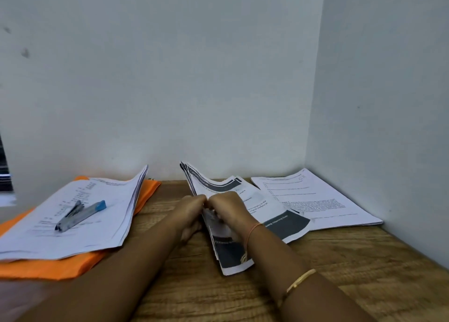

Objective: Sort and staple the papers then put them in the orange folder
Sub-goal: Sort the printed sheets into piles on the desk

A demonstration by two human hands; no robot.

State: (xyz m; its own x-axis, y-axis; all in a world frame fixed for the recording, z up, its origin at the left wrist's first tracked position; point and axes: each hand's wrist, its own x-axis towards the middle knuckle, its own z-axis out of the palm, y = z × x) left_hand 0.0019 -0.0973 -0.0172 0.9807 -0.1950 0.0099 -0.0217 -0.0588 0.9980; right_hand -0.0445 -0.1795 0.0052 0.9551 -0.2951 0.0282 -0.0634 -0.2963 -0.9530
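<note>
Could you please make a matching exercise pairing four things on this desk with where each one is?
Things: 1 stapler; 2 orange folder; 3 dark-banded papers; 4 plain white stack.
Places: A far right, beside the wall; B under the left paper stack; C held by left hand and right hand; D on top of that left stack.
Pairs: 1-D; 2-B; 3-C; 4-A.

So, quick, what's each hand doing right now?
Left hand: fingers curled on the bundle of papers.
Right hand: gripping the same bundle.
</note>
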